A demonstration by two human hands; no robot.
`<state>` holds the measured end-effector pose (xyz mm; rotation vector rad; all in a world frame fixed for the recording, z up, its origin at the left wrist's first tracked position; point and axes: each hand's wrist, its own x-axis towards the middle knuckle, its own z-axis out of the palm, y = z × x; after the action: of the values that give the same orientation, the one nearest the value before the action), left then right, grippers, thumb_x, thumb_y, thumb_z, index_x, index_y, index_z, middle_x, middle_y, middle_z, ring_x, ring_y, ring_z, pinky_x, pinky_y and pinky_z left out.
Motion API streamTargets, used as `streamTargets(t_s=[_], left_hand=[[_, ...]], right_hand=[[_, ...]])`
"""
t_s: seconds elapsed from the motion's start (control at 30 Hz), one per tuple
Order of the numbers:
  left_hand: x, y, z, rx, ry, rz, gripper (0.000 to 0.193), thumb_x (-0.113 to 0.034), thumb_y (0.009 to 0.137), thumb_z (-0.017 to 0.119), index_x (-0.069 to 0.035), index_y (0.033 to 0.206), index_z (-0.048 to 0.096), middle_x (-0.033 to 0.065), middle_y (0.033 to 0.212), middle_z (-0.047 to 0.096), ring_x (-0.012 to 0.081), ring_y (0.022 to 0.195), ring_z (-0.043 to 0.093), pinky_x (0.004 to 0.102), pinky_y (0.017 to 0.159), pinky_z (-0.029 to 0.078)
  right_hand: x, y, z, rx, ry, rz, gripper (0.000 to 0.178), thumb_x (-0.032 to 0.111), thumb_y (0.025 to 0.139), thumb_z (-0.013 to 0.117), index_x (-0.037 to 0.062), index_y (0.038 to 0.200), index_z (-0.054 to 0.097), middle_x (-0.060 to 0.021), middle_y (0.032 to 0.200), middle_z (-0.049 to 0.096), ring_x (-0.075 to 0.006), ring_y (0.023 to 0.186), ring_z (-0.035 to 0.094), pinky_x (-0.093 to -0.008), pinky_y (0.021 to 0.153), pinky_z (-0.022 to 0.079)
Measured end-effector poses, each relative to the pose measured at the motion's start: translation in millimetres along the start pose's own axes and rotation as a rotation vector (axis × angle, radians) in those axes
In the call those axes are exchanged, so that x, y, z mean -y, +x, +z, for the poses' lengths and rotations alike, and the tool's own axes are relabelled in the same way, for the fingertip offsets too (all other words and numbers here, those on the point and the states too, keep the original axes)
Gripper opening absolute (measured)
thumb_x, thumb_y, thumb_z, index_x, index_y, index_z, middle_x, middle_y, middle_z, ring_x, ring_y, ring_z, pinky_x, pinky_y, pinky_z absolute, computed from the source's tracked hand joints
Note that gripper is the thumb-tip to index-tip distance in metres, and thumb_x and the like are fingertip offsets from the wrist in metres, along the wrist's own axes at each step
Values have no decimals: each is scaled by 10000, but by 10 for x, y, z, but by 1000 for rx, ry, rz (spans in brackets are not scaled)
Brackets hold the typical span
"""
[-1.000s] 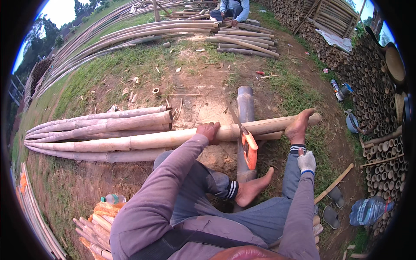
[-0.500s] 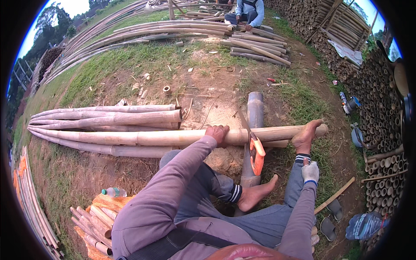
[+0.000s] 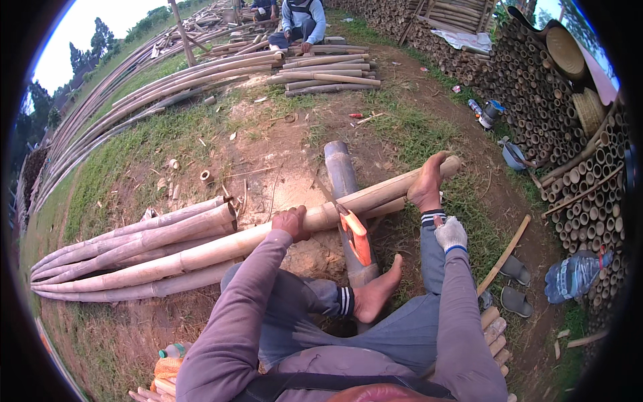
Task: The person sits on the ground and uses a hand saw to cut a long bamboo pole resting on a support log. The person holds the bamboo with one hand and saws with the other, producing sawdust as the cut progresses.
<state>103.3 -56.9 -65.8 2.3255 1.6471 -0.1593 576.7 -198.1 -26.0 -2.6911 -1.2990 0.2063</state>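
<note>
My bare left hand [image 3: 290, 223] is closed round a long pale bamboo pole [image 3: 264, 236]. The pole lies across a thicker grey bamboo log [image 3: 342, 169], and my bare right foot [image 3: 429, 184] presses on its right end. An orange-handled handsaw [image 3: 357, 236] sits at the pole beside the log, with neither hand on it; its blade crosses the pole and points away from me. My right hand [image 3: 451, 234], in a whitish knit glove, rests by my right trouser leg above the ankle. Its fingers are curled, and anything inside them is hidden.
More bamboo poles [image 3: 161, 234] lie to the left. A wooden stick [image 3: 504, 254], grey sandals [image 3: 516, 301] and a large water bottle [image 3: 577, 276] are at the right, near stacked bamboo [image 3: 589, 228]. Another person [image 3: 300, 25] sits among poles at the back.
The whole view has swung to the right, so the ground and poles appear shifted left and tilted. My left hand stays on the pole; the saw remains at the same spot on it.
</note>
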Motion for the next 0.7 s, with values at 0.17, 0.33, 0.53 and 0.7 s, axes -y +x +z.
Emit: streamTargets(t_s=[0.17,0.33,0.53,0.7], left_hand=[[40,67,12,52,21,-13,834,-508,703,925,-129,1350,559,200,1299,701,390,1216,696,496,1018,556],[362,206,-27,44,-329,9,860,-535,743,877,-107,1431,589,233,1349,699,397,1236,695,476,1051,552],[19,278,-2112,-532,-429,117,570,-365,861,799,-178,1380,659,205,936,790,397,978,770,500,915,593],[-940,31,-4101,-989,-87,289,693,-391,874,757,-181,1509,573,238,1073,786,420,1025,757,504,925,582]], right_hand=[[68,-44,23,-174,23,-16,656,576,970,671,-23,1233,714,-301,1151,755,-462,1105,736,-556,941,585],[435,-209,-344,-303,135,-176,688,468,901,775,-22,1370,661,-299,1149,752,-455,1069,737,-538,934,584],[1333,-63,-1699,-369,365,-484,790,448,907,813,-16,1492,555,-170,1007,760,-364,961,749,-488,859,594],[2263,230,-3323,-901,57,-677,982,550,895,839,-54,1571,458,-225,982,782,-349,973,790,-454,890,621]])
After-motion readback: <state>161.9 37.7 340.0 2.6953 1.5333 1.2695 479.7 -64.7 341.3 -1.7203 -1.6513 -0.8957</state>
